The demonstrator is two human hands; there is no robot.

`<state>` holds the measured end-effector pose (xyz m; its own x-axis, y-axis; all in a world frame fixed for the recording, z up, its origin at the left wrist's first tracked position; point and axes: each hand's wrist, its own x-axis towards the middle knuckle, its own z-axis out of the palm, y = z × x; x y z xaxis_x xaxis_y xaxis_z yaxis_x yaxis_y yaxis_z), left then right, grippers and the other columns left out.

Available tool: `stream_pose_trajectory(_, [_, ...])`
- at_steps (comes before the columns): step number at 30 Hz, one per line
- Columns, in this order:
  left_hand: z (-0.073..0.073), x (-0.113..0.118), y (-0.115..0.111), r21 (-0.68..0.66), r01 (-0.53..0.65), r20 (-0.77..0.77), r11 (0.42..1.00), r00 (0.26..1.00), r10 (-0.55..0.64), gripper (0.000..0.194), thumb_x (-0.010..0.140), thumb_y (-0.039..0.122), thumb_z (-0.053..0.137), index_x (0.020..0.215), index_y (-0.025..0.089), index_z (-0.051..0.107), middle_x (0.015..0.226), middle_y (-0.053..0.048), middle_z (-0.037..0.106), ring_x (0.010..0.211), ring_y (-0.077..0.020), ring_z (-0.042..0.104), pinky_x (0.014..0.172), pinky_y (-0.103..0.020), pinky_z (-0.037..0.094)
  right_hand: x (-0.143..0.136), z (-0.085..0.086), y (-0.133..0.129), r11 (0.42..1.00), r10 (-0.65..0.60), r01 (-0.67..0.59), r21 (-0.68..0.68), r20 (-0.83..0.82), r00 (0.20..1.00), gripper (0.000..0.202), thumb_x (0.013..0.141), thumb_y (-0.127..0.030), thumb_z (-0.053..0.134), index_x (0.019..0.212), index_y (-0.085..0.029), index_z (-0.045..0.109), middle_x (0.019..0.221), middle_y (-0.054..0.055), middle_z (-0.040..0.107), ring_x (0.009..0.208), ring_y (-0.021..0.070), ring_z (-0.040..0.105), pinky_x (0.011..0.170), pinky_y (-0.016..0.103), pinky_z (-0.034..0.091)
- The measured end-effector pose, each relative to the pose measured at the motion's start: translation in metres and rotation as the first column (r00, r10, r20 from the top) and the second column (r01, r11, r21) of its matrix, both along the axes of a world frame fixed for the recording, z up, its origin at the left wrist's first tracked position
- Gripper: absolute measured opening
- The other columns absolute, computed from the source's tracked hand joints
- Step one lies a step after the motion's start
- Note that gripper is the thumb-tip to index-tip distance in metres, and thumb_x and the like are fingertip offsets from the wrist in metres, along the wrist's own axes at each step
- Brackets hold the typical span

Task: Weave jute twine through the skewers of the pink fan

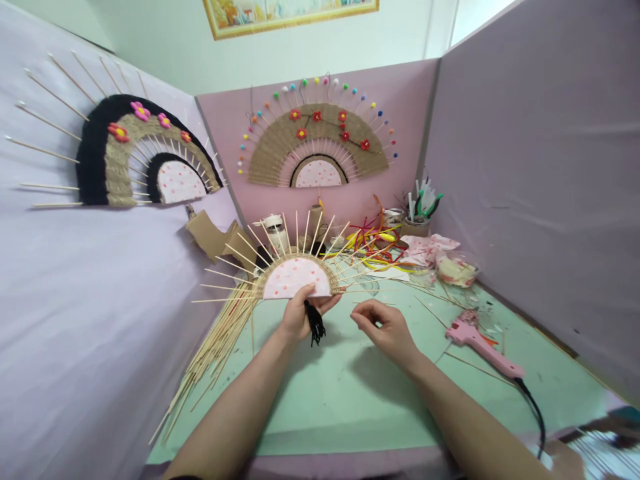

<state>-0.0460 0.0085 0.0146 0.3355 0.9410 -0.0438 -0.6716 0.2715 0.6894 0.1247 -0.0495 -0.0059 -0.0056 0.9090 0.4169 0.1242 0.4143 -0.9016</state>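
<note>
My left hand (299, 317) is closed on the bottom edge of a half-round fan (290, 279), its thumb on the front and its other fingers behind. The fan has a pale pink spotted centre, a woven tan rim and thin wooden sticks spreading outward. A bundle of black yarn (315, 325) hangs below the fan, against the fingers of that hand. To the right, apart from the fan, my right hand (387, 328) is raised over the table with thumb and index finger pinched together. Whatever the pinch holds, if anything, is too small to see.
A pink glue gun (487, 350) lies at right, its black cord running to the front edge. Loose sticks (220, 340) are piled at left. Coloured pipe cleaners (373, 243) and pink cloth (430, 248) lie behind. Finished fans (320, 113) hang on the partitions.
</note>
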Motion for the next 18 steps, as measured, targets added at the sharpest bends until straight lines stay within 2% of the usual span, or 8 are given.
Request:
stream_pose_trajectory(1, [-0.001, 0.001, -0.001, 0.014, -0.002, -0.015, 1.0, 1.0, 0.002, 0.018, 0.077, 0.017, 0.05, 0.088, 0.006, 0.061, 0.085, -0.017, 0.07, 0.099, -0.0285, 0.061, 0.093, -0.044, 0.043, 0.001, -0.001, 0.0, 0.987, -0.11, 0.107, 0.117, 0.018, 0.994, 0.009, 0.074, -0.031, 0.064, 0.078, -0.024, 0.065, 0.062, 0.001, 0.057, 0.055, 0.0141, 0.047, 0.054, 0.029, 0.037])
stream_pose_trajectory(3, [-0.003, 0.004, -0.003, 0.03, 0.016, -0.051, 0.999, 0.999, -0.015, 0.019, 0.077, 0.017, 0.05, 0.088, 0.006, 0.062, 0.089, -0.018, 0.069, 0.1, -0.0294, 0.06, 0.091, -0.044, 0.044, 0.005, -0.003, 0.003, 0.911, -0.302, 0.264, 0.316, 0.078, 0.95, 0.015, 0.077, -0.028, 0.06, 0.092, -0.026, 0.064, 0.079, 0.005, 0.061, 0.072, 0.019, 0.053, 0.066, 0.033, 0.042])
stream_pose_trajectory(5, [-0.004, 0.005, -0.005, 0.042, 0.05, -0.082, 0.998, 0.996, -0.046, 0.021, 0.077, 0.017, 0.05, 0.091, 0.006, 0.062, 0.093, -0.018, 0.068, 0.101, -0.0301, 0.06, 0.089, -0.044, 0.046, 0.01, -0.004, 0.008, 0.834, -0.439, 0.319, 0.45, 0.192, 0.878, 0.024, 0.08, -0.026, 0.056, 0.104, -0.028, 0.062, 0.096, 0.007, 0.059, 0.091, 0.0227, 0.052, 0.08, 0.039, 0.041])
stream_pose_trajectory(7, [-0.005, 0.006, -0.007, 0.053, 0.079, -0.096, 0.995, 0.993, -0.074, 0.022, 0.078, 0.017, 0.051, 0.094, 0.007, 0.062, 0.096, -0.017, 0.068, 0.1, -0.0306, 0.06, 0.088, -0.044, 0.046, 0.014, -0.005, 0.012, 0.791, -0.527, 0.326, 0.517, 0.307, 0.793, 0.028, 0.082, -0.024, 0.055, 0.11, -0.028, 0.059, 0.105, 0.008, 0.057, 0.099, 0.0237, 0.048, 0.086, 0.042, 0.038])
stream_pose_trajectory(11, [-0.005, 0.007, -0.009, 0.028, 0.094, -0.103, 0.995, 0.991, -0.091, 0.02, 0.077, 0.015, 0.053, 0.093, 0.007, 0.062, 0.095, -0.017, 0.068, 0.099, -0.031, 0.06, 0.089, -0.045, 0.046, 0.015, -0.006, 0.014, 0.769, -0.591, 0.327, 0.549, 0.419, 0.689, 0.017, 0.082, -0.026, 0.056, 0.096, -0.028, 0.065, 0.103, 0.006, 0.06, 0.1, 0.0237, 0.045, 0.084, 0.04, 0.034])
stream_pose_trajectory(14, [-0.006, 0.009, -0.01, -0.006, 0.088, -0.095, 0.996, 0.992, -0.088, 0.019, 0.076, 0.013, 0.054, 0.091, 0.008, 0.062, 0.092, -0.016, 0.069, 0.097, -0.029, 0.061, 0.09, -0.045, 0.045, 0.013, -0.006, 0.012, 0.776, -0.588, 0.312, 0.548, 0.449, 0.673, 0.011, 0.083, -0.026, 0.056, 0.085, -0.027, 0.067, 0.091, 0.004, 0.063, 0.095, 0.0217, 0.047, 0.082, 0.038, 0.032])
stream_pose_trajectory(18, [-0.009, 0.012, -0.013, 0.019, 0.133, -0.12, 0.991, 0.984, -0.129, 0.019, 0.075, 0.012, 0.053, 0.092, 0.01, 0.063, 0.099, -0.013, 0.068, 0.099, -0.0262, 0.061, 0.091, -0.042, 0.045, 0.01, -0.006, 0.011, 0.796, -0.553, 0.262, 0.546, 0.48, 0.68, 0.011, 0.084, -0.025, 0.054, 0.084, -0.025, 0.065, 0.084, 0.003, 0.064, 0.09, 0.0193, 0.049, 0.081, 0.036, 0.031])
